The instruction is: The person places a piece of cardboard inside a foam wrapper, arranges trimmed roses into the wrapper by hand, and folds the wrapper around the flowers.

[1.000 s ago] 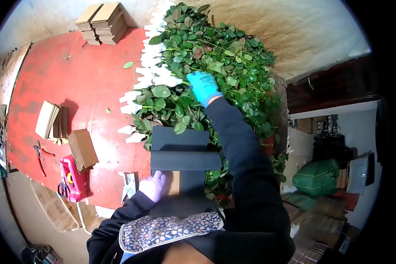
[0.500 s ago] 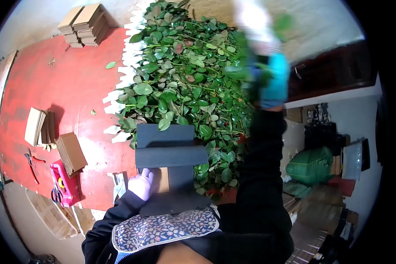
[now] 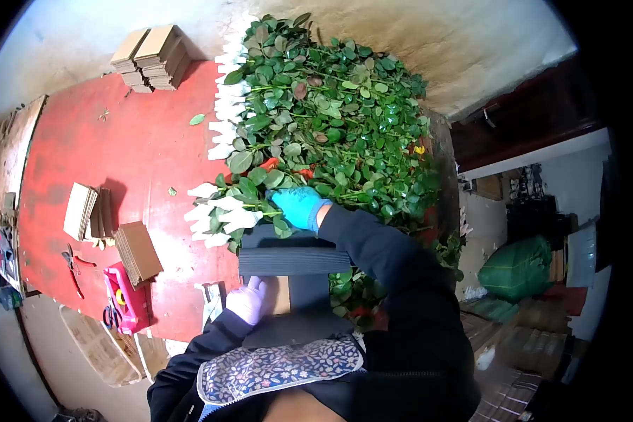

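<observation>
My left hand (image 3: 250, 301), in a purple glove, is at the left edge of a brown cardboard piece (image 3: 280, 294), which it appears to pinch. Its fingertips touch the fold of a black corrugated sheet (image 3: 295, 261); some fingers are hidden. My right hand (image 3: 297, 207), in a teal glove, reaches across just beyond the sheet, its fingers closed around leafy rose stems (image 3: 250, 188). White-sleeved flower heads (image 3: 221, 214) point left from these stems. Behind them lies a wide heap of leafy stems (image 3: 337, 105), with a column of white sleeves (image 3: 230, 105) along its left side.
Cardboard stacks stand on the red table (image 3: 112, 133): one at the back (image 3: 155, 60), two nearer on the left (image 3: 90, 213) (image 3: 138, 253). Red-handled pruners (image 3: 72, 271), a pink tape dispenser (image 3: 130, 302) and scissors (image 3: 110, 315) lie near the front left edge. A green bundle (image 3: 515, 269) sits at right.
My right hand has come from the far upper right, where it blurred with a white-sleeved stem, to just beyond the black sheet. White-sleeved heads now lie near it. My left hand stays at the cardboard.
</observation>
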Demonstrator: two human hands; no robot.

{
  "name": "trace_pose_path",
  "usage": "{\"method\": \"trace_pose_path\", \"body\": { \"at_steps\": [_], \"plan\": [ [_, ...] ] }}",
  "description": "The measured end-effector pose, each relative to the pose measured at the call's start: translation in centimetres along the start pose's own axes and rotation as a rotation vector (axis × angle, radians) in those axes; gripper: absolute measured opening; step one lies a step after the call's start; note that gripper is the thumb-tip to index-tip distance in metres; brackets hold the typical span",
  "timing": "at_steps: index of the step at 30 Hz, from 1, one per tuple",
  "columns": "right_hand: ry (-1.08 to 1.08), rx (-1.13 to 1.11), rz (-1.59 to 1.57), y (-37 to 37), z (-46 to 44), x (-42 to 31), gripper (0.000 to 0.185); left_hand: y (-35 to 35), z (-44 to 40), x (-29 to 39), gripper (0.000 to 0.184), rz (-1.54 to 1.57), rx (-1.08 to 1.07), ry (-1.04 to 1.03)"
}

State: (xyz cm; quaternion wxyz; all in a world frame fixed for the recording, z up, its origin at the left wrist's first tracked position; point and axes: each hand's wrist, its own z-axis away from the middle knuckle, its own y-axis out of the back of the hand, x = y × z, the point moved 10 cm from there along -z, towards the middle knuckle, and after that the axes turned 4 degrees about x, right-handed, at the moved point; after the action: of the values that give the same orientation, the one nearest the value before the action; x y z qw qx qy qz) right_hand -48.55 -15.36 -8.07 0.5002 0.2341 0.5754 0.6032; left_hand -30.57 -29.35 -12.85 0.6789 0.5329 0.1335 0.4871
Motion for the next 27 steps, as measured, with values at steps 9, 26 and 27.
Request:
{"method": "trace_pose_path", "body": {
  "at_steps": [9,26,27],
  "plan": [
    [-0.094,0.421,0.055,12.5,-2.7,2.4,0.02,1.0,0.2,0.7,0.054,-0.002,0.08,-0.063],
    [-0.414,0.66,-1.398,14.1,-2.2,15.8,0.02,1.3,0.5,0.7,0.043,0.093,0.134,-0.093],
    [-0.457,0.617,-1.409,13.6,-1.3,16.4,0.024,1.4,0.5,0.6,0.044,0.09,0.143,-0.089]
  ]
}}
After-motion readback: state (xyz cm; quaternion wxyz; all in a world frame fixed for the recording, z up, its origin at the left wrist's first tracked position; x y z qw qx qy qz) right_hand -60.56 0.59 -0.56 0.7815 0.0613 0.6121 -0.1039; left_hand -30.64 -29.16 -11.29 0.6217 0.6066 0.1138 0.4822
